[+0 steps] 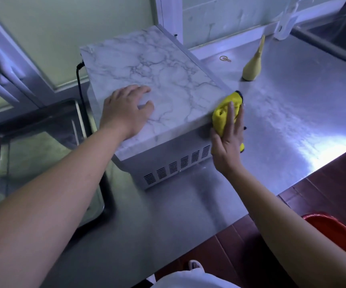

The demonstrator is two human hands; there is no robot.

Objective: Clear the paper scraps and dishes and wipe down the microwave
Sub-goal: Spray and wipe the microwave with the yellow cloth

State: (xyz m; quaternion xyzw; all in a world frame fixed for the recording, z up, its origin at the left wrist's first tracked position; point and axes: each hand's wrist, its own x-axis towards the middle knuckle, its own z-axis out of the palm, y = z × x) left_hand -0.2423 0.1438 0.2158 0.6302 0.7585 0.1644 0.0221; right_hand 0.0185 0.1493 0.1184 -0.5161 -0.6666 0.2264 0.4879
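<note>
Microwave [147, 80] sits on the steel counter [292, 121], marble-pattern top, vent slots facing the camera. Left hand [126, 111] flat and open on top. Right hand [228, 140] presses a yellow cloth [226, 109] against the corner, fingers spread. Sink [43, 152] to the left, contents unclear, probably empty.

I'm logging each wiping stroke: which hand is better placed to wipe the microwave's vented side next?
The right hand: it presses the yellow cloth against the microwave just above the vents. The left hand lies flat on top, without a cloth.
</note>
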